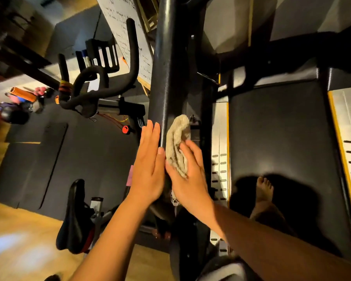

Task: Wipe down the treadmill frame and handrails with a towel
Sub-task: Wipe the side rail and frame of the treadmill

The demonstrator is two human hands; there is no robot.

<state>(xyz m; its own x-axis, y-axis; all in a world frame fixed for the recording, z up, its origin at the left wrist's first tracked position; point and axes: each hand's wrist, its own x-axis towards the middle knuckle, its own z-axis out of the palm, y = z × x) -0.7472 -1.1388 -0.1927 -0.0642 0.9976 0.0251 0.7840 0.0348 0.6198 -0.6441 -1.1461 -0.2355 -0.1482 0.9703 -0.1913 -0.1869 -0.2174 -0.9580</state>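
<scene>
We grip the beige, shaggy towel, bunched long, in our right hand against the black rail's right side, its length along the rail, tip pointing away, while our left hand presses flat on the left side.

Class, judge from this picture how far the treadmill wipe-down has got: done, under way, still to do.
Done: nothing confirmable; wiped and unwiped metal look alike. Under way: the right hand holds the towel against the black frame bar, left hand flat on its other side. Remaining, probably: the bar beyond the towel.
</scene>
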